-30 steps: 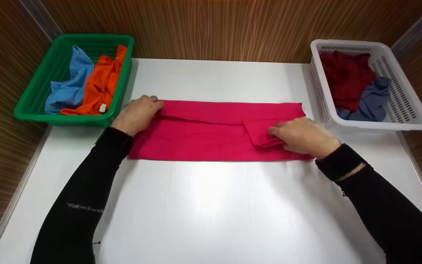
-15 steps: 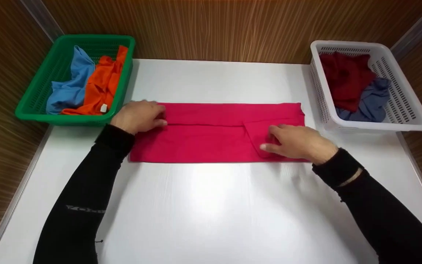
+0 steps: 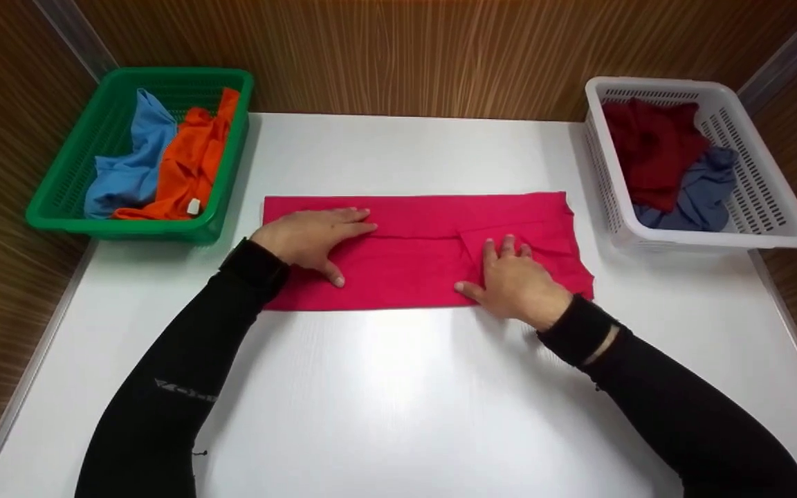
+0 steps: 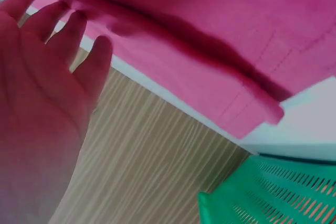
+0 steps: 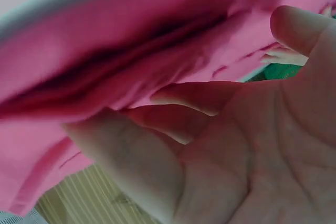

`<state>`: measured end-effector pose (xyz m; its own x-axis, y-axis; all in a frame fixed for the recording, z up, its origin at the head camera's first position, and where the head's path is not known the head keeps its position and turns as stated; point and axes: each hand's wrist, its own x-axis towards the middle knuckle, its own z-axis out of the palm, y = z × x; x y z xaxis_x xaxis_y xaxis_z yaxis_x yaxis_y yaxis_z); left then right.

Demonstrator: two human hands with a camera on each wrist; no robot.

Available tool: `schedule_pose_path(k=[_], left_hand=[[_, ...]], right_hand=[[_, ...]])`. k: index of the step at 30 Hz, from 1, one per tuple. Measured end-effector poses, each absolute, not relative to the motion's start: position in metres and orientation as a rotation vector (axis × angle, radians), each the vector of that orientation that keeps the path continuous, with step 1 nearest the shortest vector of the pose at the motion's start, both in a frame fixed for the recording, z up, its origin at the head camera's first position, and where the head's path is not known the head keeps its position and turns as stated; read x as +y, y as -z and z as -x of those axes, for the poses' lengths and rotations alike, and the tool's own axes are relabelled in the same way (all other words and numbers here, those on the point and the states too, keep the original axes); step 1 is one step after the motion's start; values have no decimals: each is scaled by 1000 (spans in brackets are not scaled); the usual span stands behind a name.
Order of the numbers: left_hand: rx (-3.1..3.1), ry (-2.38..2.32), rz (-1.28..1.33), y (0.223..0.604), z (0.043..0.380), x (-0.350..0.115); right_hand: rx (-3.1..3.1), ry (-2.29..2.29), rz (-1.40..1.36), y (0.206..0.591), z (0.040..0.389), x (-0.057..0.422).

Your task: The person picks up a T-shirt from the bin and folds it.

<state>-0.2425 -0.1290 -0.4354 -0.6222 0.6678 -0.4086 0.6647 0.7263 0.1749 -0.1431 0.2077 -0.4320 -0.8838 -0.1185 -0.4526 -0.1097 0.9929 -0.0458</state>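
Note:
A bright pink cloth (image 3: 405,273), folded into a long band, lies across the table. A seam runs along its length, and a smaller flap (image 3: 476,245) is turned over near its right end. My left hand (image 3: 315,238) rests on the left part with fingers and thumb spread. On the flap lies my right hand (image 3: 516,280), its fingers extended and its thumb out to the left. In the left wrist view the fingertips touch the cloth (image 4: 184,77) along a raised fold. Loose folds of the cloth (image 5: 131,72) show beyond the fingers in the right wrist view.
A green basket (image 3: 37,207) at the back left holds a blue cloth (image 3: 132,166) and an orange cloth (image 3: 191,155). At the back right, a white basket (image 3: 779,238) contains a dark red cloth (image 3: 651,149) and a grey-blue cloth (image 3: 703,190). Wood-grain panels (image 3: 405,55) border the white table (image 3: 371,401).
Both hands have let go of the cloth and spread out on it. The left has slid right; the right has come left and nearer. The flap now lies flatter.

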Motion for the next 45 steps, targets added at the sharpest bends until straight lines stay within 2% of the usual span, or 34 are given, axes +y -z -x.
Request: schedule_pose_path(k=[6, 18, 23, 29, 38, 45], left_hand=[[2494, -31, -954, 440, 228, -128], [2623, 36, -844, 443, 166, -94], [2629, 52, -797, 439, 157, -86], [2633, 166, -923, 422, 179, -90], [2673, 551, -1537, 424, 233, -109], [2577, 601, -1639, 430, 238, -112]], right_hand=[[2645, 14, 200, 438, 164, 217], [2577, 98, 304, 443, 227, 241], [2578, 150, 370, 444, 241, 250], [2609, 198, 324, 443, 235, 243], [2692, 228, 83, 435, 203, 195], [2690, 155, 179, 440, 202, 191]])
